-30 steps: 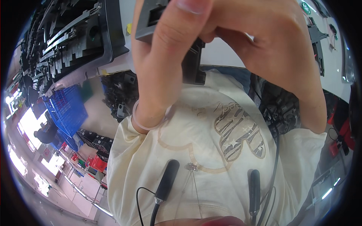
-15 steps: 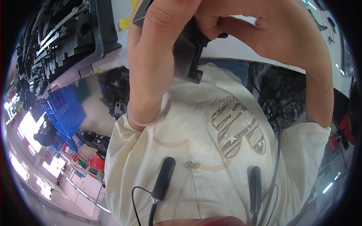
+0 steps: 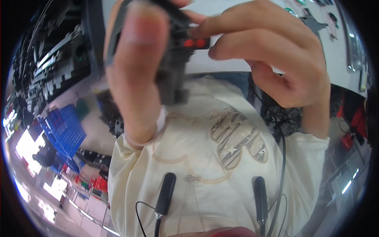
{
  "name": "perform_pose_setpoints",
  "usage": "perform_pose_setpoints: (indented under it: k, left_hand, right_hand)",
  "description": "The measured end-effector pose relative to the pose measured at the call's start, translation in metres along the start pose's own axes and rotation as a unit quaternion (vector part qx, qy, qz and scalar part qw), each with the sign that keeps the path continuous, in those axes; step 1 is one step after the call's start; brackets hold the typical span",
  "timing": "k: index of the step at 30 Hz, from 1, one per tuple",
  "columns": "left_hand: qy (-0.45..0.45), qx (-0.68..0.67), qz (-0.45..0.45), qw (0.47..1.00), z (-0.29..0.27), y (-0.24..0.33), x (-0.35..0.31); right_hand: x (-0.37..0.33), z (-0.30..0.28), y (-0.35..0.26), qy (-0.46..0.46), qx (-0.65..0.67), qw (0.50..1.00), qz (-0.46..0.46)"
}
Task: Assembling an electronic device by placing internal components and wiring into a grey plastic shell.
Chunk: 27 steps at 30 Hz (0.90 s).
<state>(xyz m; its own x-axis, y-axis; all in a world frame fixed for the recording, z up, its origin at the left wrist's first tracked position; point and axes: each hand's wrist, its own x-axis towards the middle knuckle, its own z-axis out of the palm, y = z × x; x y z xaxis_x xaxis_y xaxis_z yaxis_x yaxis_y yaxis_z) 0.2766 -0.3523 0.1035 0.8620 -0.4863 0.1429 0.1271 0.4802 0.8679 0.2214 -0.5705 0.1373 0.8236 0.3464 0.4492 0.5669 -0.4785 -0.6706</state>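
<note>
A black moulded plastic part [image 3: 173, 75] is held up in front of my chest, partly blurred. My left hand [image 3: 136, 63] is closed around it, with a thumb on its near face. Two red dots show on a small block [image 3: 195, 42] jutting from the part's right side. My right hand [image 3: 280, 51] comes in from the right with bent fingers. Its fingertips lie above and below that block; one touches the part. The part's far side is hidden by my left hand.
At the left, a black tray [image 3: 92, 39] stands beside heaped dark parts [image 3: 51, 59]. A blue crate [image 3: 65, 128] is lower left. More dark parts [image 3: 276, 114] lie below the white table's edge [image 3: 343, 85]. Small tools lie far right. A cable [image 3: 283, 170] hangs down my shirt.
My left hand and the black part have moved left and nearer, and the part has turned so the red dots show. My right hand has shifted left and lower, fingers at the part's side.
</note>
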Motion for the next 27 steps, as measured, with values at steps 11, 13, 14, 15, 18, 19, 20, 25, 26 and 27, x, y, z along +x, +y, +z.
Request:
perform_pose_setpoints:
  k: [11, 13, 14, 15, 18, 19, 20, 25, 26, 27]
  left_hand:
    - [0.107, 0.215, 0.015, 0.971, 0.016, 0.004, 0.001]
    - [0.091, 0.226, 0.009, 0.97, 0.015, 0.004, 0.003]
    - [0.076, 0.234, 0.013, 0.969, 0.015, 0.004, 0.004]
    - [0.07, 0.234, 0.009, 0.97, 0.014, 0.004, 0.004]
    - [0.07, 0.24, 0.008, 0.968, 0.014, 0.004, 0.001]
    - [0.073, 0.233, 0.006, 0.97, 0.013, 0.004, 0.0]
    - [0.071, 0.24, 0.012, 0.968, 0.013, 0.004, -0.001]
    - [0.083, 0.235, 0.012, 0.968, 0.008, 0.003, -0.001]
    - [0.08, 0.226, 0.014, 0.971, 0.007, 0.003, -0.001]
    - [0.082, 0.219, 0.011, 0.972, 0.007, 0.003, -0.001]
  right_hand:
    - [-0.073, -0.098, 0.023, -0.01, -0.243, 0.924, 0.295]
    - [-0.078, -0.099, 0.026, 0.016, -0.306, 0.914, 0.266]
    - [-0.078, -0.098, 0.027, 0.01, -0.28, 0.924, 0.259]
    - [-0.078, -0.097, 0.028, 0.007, -0.273, 0.927, 0.258]
    - [-0.071, -0.09, 0.032, -0.032, -0.264, 0.932, 0.245]
    - [-0.068, -0.088, 0.034, -0.048, -0.274, 0.929, 0.246]
    - [-0.066, -0.087, 0.036, -0.065, -0.282, 0.925, 0.246]
    - [-0.071, -0.094, 0.051, -0.053, -0.255, 0.923, 0.282]
    - [-0.075, -0.098, 0.054, -0.027, -0.239, 0.927, 0.289]
    - [-0.079, -0.102, 0.055, -0.001, -0.221, 0.929, 0.296]
